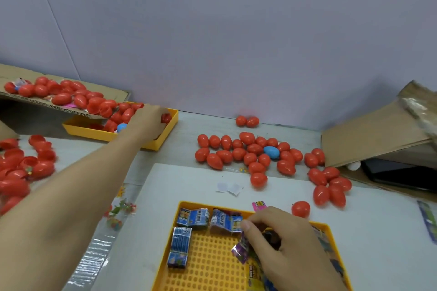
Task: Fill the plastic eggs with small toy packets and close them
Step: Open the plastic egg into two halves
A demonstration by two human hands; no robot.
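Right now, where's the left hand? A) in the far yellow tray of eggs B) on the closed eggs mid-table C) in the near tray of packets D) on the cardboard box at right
A: the left hand reaches into the far tray, fingers on a red egg.

Work table with two trays, loose eggs and cardboard.

A near tray (212,267) holding toy packets (181,247) sits front and centre on a sheet (295,191). Behind it, to the right, lies a cluster of closed eggs (248,153). A far tray (151,144) of eggs sits back left, partly under a cardboard flap (71,106) carrying more eggs. Open egg halves (21,168) lie far left; a cardboard box (369,139) lies far right.
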